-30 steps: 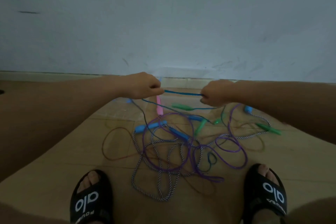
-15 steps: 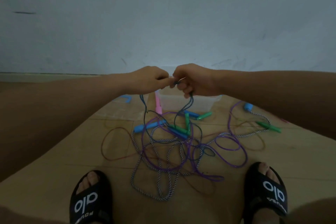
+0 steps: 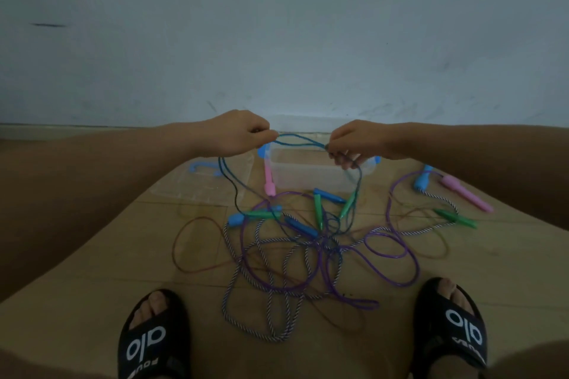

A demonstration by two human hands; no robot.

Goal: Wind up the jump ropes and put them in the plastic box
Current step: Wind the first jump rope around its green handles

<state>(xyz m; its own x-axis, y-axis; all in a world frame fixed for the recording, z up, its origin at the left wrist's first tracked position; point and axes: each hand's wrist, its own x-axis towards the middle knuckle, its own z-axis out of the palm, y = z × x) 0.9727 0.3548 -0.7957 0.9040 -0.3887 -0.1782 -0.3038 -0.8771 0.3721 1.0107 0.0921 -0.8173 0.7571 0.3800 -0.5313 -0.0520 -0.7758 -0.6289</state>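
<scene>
My left hand (image 3: 238, 132) and my right hand (image 3: 354, 141) each pinch the same thin blue-green jump rope (image 3: 300, 140), held above the floor with a short span sagging between them. Its strands hang down to green handles (image 3: 348, 206) in a tangled pile of ropes (image 3: 292, 255): a purple one, a striped black-and-white one, a dark red one. The clear plastic box (image 3: 308, 175) with blue latches stands on the floor behind the pile, just under my hands.
A clear lid with a blue handle (image 3: 200, 181) lies left of the box. Pink handles (image 3: 465, 192) and a blue handle (image 3: 420, 181) lie to the right. My feet in black slides (image 3: 154, 338) (image 3: 455, 326) flank the pile. A wall rises close behind the box.
My hands were spread, came together half a second ago, and have drawn apart again with the rope between them. The view has tilted, showing the box.
</scene>
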